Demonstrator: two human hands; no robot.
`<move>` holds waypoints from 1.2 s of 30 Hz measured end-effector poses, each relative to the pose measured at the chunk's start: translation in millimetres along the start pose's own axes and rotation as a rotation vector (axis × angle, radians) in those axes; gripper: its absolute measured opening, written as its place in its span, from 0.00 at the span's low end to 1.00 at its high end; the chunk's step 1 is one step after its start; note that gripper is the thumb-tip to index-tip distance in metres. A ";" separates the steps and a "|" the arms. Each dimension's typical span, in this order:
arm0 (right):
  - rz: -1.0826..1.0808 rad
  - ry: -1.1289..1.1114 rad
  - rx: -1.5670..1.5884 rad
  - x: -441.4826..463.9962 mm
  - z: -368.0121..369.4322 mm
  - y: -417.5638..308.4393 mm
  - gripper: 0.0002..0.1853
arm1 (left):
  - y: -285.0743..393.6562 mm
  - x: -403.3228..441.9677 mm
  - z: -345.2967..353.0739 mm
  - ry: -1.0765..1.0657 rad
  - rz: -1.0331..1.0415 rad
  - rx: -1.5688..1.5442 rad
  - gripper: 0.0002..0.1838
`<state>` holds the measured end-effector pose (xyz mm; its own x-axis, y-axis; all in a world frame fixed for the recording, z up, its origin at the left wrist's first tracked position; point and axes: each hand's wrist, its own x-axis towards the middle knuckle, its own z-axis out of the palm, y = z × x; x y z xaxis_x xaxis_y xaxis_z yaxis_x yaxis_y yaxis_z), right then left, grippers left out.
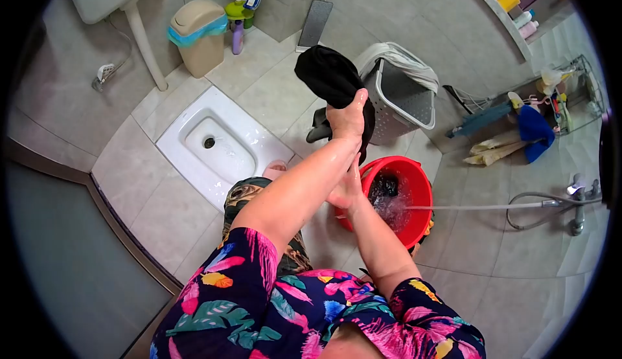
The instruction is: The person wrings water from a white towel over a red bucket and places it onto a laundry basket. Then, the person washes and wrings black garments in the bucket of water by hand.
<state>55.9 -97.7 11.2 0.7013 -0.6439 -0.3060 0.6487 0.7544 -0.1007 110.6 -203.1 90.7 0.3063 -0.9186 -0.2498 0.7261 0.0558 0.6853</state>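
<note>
A black cloth (329,74) is bunched up in front of me, gripped by my left hand (348,118), whose fingers wrap round it. Part of the cloth hangs down behind that hand. My right hand (347,187) is lower, close to my left wrist and beside the bucket; its fingers are partly hidden behind the left forearm, and what they hold, if anything, cannot be made out. To the right stands a red bucket (424,194) with foamy water and a dark item (387,185) in it. A stream of water (466,207) runs into it from the wall tap (576,197).
A grey laundry basket (382,121) with pale cloth over its rim stands behind the bucket. The white squat toilet (223,148) lies at left, with a beige bin (199,45) and brushes beyond. A rack (586,93) hangs at right.
</note>
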 end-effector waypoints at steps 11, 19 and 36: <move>-0.472 -0.762 0.586 79.6 -18.1 -89.8 0.35 | 8.8 -17.4 -35.8 -0.212 -0.096 0.081 0.25; -0.711 0.116 -0.231 11.8 36.8 -108.8 0.24 | 32.2 -25.6 -45.5 -0.959 0.240 0.742 0.31; -0.355 0.477 -0.578 29.3 14.7 -147.7 0.13 | 5.7 50.5 -76.5 -0.786 -0.507 -0.203 0.20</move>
<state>-15.0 -229.9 31.0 0.1981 -0.8309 -0.5199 0.4620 0.5470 -0.6981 177.3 -219.3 29.6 -0.5209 -0.8481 0.0971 0.7744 -0.4216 0.4717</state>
